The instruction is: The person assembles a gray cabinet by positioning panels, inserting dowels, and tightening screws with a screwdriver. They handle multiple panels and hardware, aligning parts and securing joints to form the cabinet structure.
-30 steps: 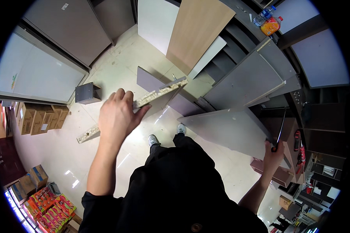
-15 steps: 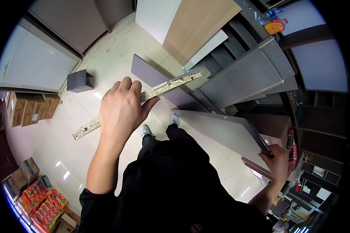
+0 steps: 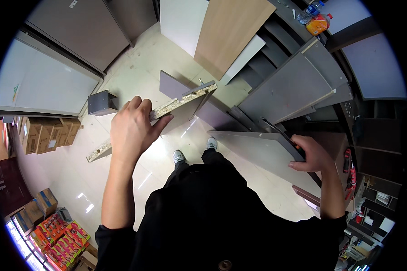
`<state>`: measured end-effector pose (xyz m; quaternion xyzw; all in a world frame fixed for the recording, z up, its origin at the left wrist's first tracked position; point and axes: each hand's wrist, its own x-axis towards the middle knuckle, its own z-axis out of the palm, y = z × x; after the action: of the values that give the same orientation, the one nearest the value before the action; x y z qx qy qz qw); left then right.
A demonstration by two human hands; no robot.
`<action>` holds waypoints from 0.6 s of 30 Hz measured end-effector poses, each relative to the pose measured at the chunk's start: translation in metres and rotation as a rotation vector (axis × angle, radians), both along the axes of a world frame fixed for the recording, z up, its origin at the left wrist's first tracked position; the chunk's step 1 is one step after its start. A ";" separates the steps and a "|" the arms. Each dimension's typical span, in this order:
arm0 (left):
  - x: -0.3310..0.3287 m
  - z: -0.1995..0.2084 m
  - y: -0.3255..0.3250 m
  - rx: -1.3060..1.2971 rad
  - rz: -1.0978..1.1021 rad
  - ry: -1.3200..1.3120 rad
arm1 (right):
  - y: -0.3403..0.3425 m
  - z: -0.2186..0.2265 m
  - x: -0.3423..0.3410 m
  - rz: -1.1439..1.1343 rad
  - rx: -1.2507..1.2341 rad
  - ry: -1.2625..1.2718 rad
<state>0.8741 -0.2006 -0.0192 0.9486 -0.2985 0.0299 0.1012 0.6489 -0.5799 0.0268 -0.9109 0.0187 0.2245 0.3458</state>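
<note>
My left hand [image 3: 133, 128] is closed over the top edge of a grey chipboard panel [image 3: 185, 110], its thumb on the near side. The panel's rough, chipped edge faces up and slants from lower left to upper right. My right hand [image 3: 309, 156] is wrapped round a hand tool [image 3: 282, 137] with a long narrow dark blade and a black-and-orange handle. Its tip points up and left; the exact kind is unclear. Beneath this tool a large grey board [image 3: 257, 153] stands on edge, its left end close to my feet.
Grey panels [image 3: 282, 88] lean in a stack at right, with a wood-coloured board [image 3: 233, 34] behind. A small dark box [image 3: 101, 103] sits on the tiled floor. Cardboard boxes [image 3: 49, 135] line the left. Red-handled tools [image 3: 349, 171] and bottles [image 3: 319, 24] lie at right.
My right hand has risen and moved left, lifting the tool from along the grey board's edge. The chipboard panel has tilted in my left hand, showing more of its grey face.
</note>
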 end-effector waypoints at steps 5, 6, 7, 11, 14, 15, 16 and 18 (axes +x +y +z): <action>0.003 0.001 0.001 0.018 0.028 0.002 | -0.008 -0.011 0.003 -0.041 0.184 0.059; 0.003 0.000 0.001 0.020 0.029 -0.010 | -0.009 -0.012 0.003 -0.076 0.236 0.079; 0.002 -0.001 0.001 0.021 0.026 -0.020 | -0.010 -0.013 0.003 -0.062 0.247 0.078; -0.005 0.001 -0.001 0.046 0.069 0.003 | -0.011 -0.016 0.003 -0.035 0.298 0.098; -0.013 -0.002 -0.001 0.035 0.049 -0.019 | -0.011 -0.017 0.004 -0.024 0.292 0.076; -0.015 -0.003 -0.001 0.009 0.031 -0.030 | -0.012 -0.018 0.004 -0.018 0.282 0.060; -0.016 -0.003 -0.002 -0.014 0.007 -0.046 | -0.012 -0.018 0.004 -0.022 0.278 0.052; -0.019 -0.002 0.001 -0.036 -0.037 -0.035 | -0.015 -0.020 0.004 -0.032 0.270 0.038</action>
<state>0.8549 -0.1995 -0.0214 0.9403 -0.3170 0.0502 0.1135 0.6533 -0.5948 0.0065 -0.8513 0.0092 0.2366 0.4681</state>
